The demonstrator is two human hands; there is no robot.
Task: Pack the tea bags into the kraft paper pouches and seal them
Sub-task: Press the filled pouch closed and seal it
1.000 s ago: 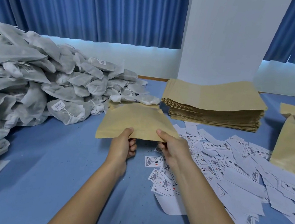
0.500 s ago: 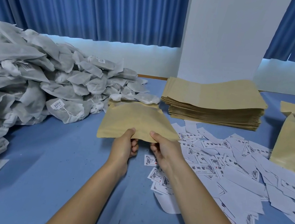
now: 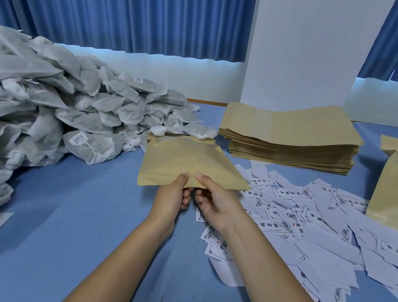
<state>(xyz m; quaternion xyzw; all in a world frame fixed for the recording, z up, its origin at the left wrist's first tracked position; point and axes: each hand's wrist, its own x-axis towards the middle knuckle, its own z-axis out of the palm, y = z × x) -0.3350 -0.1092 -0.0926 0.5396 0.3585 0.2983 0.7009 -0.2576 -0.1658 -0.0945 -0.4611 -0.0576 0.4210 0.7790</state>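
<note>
The landmark here was the tall stack of flat tan kraft paper pouches point(image 3: 289, 138) at the far side of the blue table point(image 3: 67, 222). Just in front of this stack and a little to its left, one single flat kraft paper pouch point(image 3: 186, 162) was held above the table. The left hand point(image 3: 172, 198) and the right hand point(image 3: 216, 202) both pinched its near edge, thumbs on top and the other fingers under it, and the two hands were almost touching each other.

Probably the person was about to open this pouch, and several things could fail. Both grips sat at the middle of one edge, so the far corners had no support. The pouch could sag or swing, and it could knock the nearest bags of the big heap of grey-white tea bags point(image 3: 45, 108), which lay to the left of the stack. It was not possible to tell if the pinched edge was the mouth. If the two paper walls stuck together, the thumbs would only slide, and a stronger pull could crease or tear the paper, which would harm the seal later.

In front of the stack, many loose white printed paper labels point(image 3: 323, 224) were scattered under the right forearm. A wide movement of this arm could sweep them off the table.
</note>
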